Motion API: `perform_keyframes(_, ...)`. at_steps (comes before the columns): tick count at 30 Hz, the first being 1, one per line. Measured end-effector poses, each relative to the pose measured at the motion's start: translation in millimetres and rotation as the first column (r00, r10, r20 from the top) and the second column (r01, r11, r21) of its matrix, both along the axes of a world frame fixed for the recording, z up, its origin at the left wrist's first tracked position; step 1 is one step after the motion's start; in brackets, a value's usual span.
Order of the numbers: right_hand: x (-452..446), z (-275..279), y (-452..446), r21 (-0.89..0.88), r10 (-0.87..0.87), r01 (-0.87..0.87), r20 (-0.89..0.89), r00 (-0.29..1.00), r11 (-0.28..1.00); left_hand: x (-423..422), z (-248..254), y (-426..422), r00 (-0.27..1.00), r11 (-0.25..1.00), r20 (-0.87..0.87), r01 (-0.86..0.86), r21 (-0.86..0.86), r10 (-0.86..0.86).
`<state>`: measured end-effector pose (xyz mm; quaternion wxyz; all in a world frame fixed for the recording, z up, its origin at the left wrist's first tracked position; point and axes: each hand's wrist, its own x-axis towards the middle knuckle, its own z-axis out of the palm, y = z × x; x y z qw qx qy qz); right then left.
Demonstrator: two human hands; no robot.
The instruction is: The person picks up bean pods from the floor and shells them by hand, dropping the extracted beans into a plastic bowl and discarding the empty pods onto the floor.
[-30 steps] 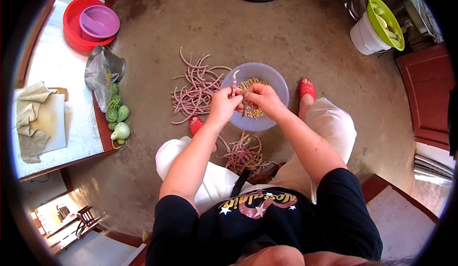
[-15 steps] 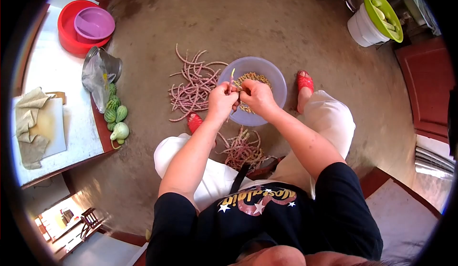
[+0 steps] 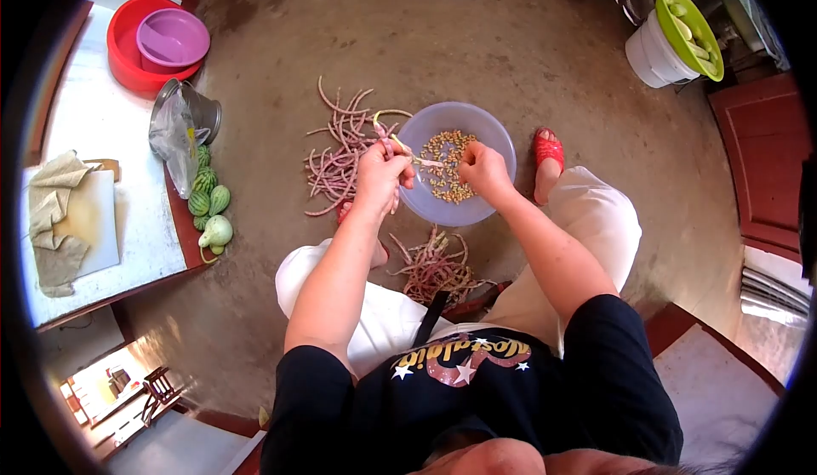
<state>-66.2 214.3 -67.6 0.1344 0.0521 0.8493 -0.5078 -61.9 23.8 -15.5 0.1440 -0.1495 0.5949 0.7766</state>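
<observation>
My left hand (image 3: 383,175) is closed round a purple bean pod (image 3: 398,145) at the left rim of the plastic bowl (image 3: 442,116). A pale, opened end of the pod points right over the bowl. My right hand (image 3: 485,171) hangs above the bowl's right side, fingers pinched together; whatever they hold is hidden. Yellowish-brown shelled beans (image 3: 451,189) are scattered over the bowl's bottom. Left of the bowl, a heap of long purple bean pods (image 3: 330,172) lies on the floor. Between my feet is a second pile of limp, split-looking pods (image 3: 432,272).
A white-topped table (image 3: 149,241) on the left carries a red basin (image 3: 122,65), a purple basin (image 3: 174,37), a metal pot (image 3: 204,116), small striped melons (image 3: 204,180) and a cutting board (image 3: 100,228). At upper right, a green colander (image 3: 713,65) tops a white bucket (image 3: 654,52).
My hands have moved apart: the left went left with the bean pod, the right went right over the bowl. The pod now lies more sideways, its opened end showing.
</observation>
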Motion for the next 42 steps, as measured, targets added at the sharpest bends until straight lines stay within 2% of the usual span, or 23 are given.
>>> perform_keyframes(1, 1.5, -4.6, 1.3, 0.000, 0.000, 0.000, 0.000, 1.000, 1.000, -0.3, 0.6, -0.9, 0.999, 1.000, 0.021, -0.025, 0.002, 0.025)
perform_keyframes(3, 4.2, -6.8, 2.3, 0.161, 0.029, -0.021, -0.046, 0.999, 0.987, -0.3, 2.0, -1.1, 0.999, 0.999, 0.027, -0.046, -0.024, 0.047)
perform_keyframes(4, 3.4, -4.3, 2.3, 0.162, 0.030, -0.022, -0.046, 0.998, 0.987, -0.4, 2.3, -1.3, 0.997, 0.997, 0.032, -0.067, -0.049, 0.068)
perform_keyframes(6, -0.4, 5.3, 2.0, -0.160, -0.044, 0.092, 0.282, 0.958, 0.983, -0.8, -0.1, -2.5, 0.997, 0.996, 0.043, -0.064, -0.066, 0.067)
perform_keyframes(7, -1.1, 10.2, -1.4, -0.157, -0.040, 0.087, 0.283, 0.958, 0.984, -0.4, -1.5, -2.7, 0.996, 0.995, 0.057, -0.060, -0.083, 0.065)
perform_keyframes(9, -0.2, 18.4, -11.5, -0.580, 0.061, 0.093, 0.241, 0.969, 0.809, 1.0, -2.5, 0.3, 0.997, 0.996, 0.057, -0.055, -0.077, 0.059)
perform_keyframes(10, 0.8, 20.6, -14.5, -0.578, 0.061, 0.094, 0.243, 0.968, 0.811, 1.3, -2.0, 1.9, 0.997, 0.996, 0.054, -0.043, -0.074, 0.047)
perform_keyframes(12, 1.8, 23.6, -19.6, -0.599, 0.277, -0.143, 0.137, 0.951, 0.788, 0.9, -0.4, 3.2, 0.996, 0.998, 0.079, -0.034, -0.053, 0.039)
perform_keyframes(13, 3.3, 13.4, -24.2, -0.469, 0.272, -0.265, -0.054, 0.961, 0.842, 0.6, 0.2, 3.5, 0.994, 0.999, 0.103, -0.027, -0.034, 0.030)
perform_keyframes(17, 4.2, 22.9, -19.9, -0.493, 0.323, -0.275, 0.013, 0.946, 0.825, 1.3, -0.3, 5.2, 0.992, 0.999, 0.117, -0.040, 0.008, 0.039)
perform_keyframes(19, 2.7, 35.2, -13.6, -0.678, 0.376, -0.113, 0.254, 0.891, 0.727, 1.1, -0.3, 3.3, 0.986, 0.998, 0.159, -0.054, -0.011, 0.055)
perform_keyframes(20, 2.2, 32.8, -13.7, -0.678, 0.380, -0.118, 0.253, 0.889, 0.726, 1.3, -0.2, 2.6, 0.986, 0.998, 0.158, -0.060, -0.011, 0.061)
perform_keyframes(22, 3.5, 26.0, -13.8, -0.763, 0.332, 0.054, 0.343, 0.879, 0.644, 2.5, -2.0, 3.1, 0.988, 1.000, 0.152, -0.027, -0.012, 0.028)
perform_keyframes(23, 4.4, 24.2, -14.3, -0.762, 0.332, 0.054, 0.343, 0.879, 0.645, 2.6, -2.6, 3.2, 0.988, 1.000, 0.152, -0.027, -0.010, 0.028)
perform_keyframes(25, 6.6, 24.3, -17.6, -0.823, 0.292, 0.196, 0.397, 0.870, 0.533, 2.8, -3.1, 2.9, 0.992, 1.000, 0.122, -0.026, -0.005, 0.026)
perform_keyframes(26, 6.9, 23.3, -18.4, -0.823, 0.294, 0.195, 0.396, 0.870, 0.533, 3.3, -2.9, 3.5, 0.992, 1.000, 0.122, -0.028, -0.005, 0.029)
perform_keyframes(28, 7.8, 19.2, -19.5, -0.797, 0.214, 0.346, 0.497, 0.841, 0.495, 4.7, -2.2, 7.2, 0.993, 0.998, 0.112, -0.028, -0.050, 0.034)
perform_keyframes(32, 9.4, 10.8, -18.5, -0.767, 0.199, 0.374, 0.535, 0.821, 0.521, 7.3, 0.7, 15.5, 0.997, 0.996, 0.053, -0.048, -0.074, 0.052)
perform_keyframes(35, 8.4, 13.7, -20.3, -0.778, 0.192, 0.374, 0.523, 0.830, 0.504, 5.6, 0.2, 14.7, 0.997, 0.997, 0.031, -0.073, -0.024, 0.074)
perform_keyframes(38, 10.2, 15.9, -21.5, -0.803, 0.210, 0.311, 0.466, 0.860, 0.507, 6.4, 2.5, 16.8, 0.983, 0.992, 0.141, -0.125, 0.023, 0.121)
perform_keyframes(40, 10.5, 21.7, -20.4, -0.781, 0.134, 0.372, 0.495, 0.858, 0.501, 12.4, 2.4, 18.8, 0.973, 1.000, 0.229, -0.017, -0.004, 0.018)
perform_keyframes(41, 9.5, 22.3, -18.9, -0.776, 0.125, 0.386, 0.505, 0.854, 0.499, 14.4, -3.4, 19.9, 0.978, 0.991, 0.206, 0.070, -0.110, -0.046)
perform_keyframes(42, 9.4, 23.6, -17.5, -0.774, 0.123, 0.390, 0.508, 0.852, 0.499, 16.7, -7.0, 21.4, 0.977, 0.991, 0.209, 0.073, -0.109, -0.049)
